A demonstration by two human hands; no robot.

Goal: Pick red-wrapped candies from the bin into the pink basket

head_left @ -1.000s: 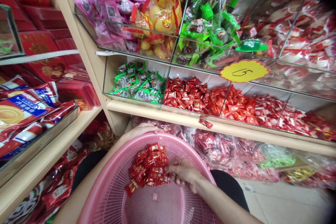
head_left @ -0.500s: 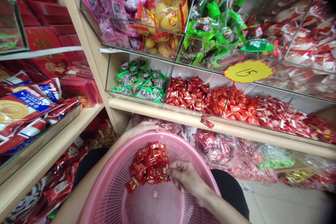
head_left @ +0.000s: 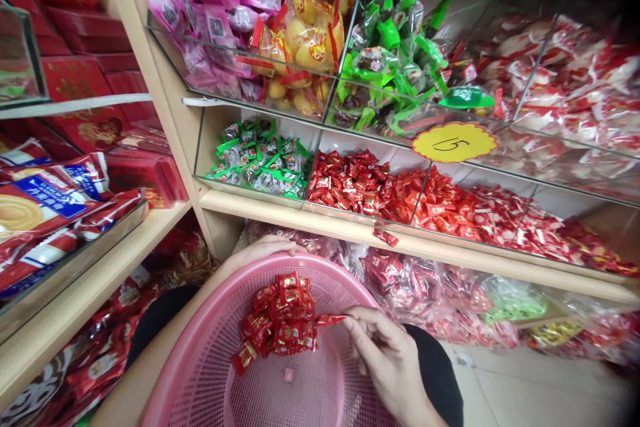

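A pink mesh plastic basket (head_left: 167, 353) sits between my knees, tilted towards me. My left hand (head_left: 265, 250) curls along the outside of its far rim and holds it there. Inside, a small heap of shiny red wrapped candies (head_left: 293, 313) rests against the far wall. My right hand (head_left: 387, 357), over the basket's right side, pinches the end of a red candy packet (head_left: 331, 320) between thumb and forefinger. The packet's other end touches the heap; whether it is joined to it I cannot tell.
Ahead, a shelf bin holds red candies (head_left: 347, 180), and a single red candy (head_left: 385, 237) lies on the wooden ledge (head_left: 300, 220). A yellow price tag (head_left: 455, 142) hangs above. Bagged sweets (head_left: 410, 280) fill the space below; biscuit packs (head_left: 45, 207) stand left.
My right hand has drawn back to the right and towards me, pulling the red packet's end out from the heap. My left hand stays at the rim. The view has shifted slightly.
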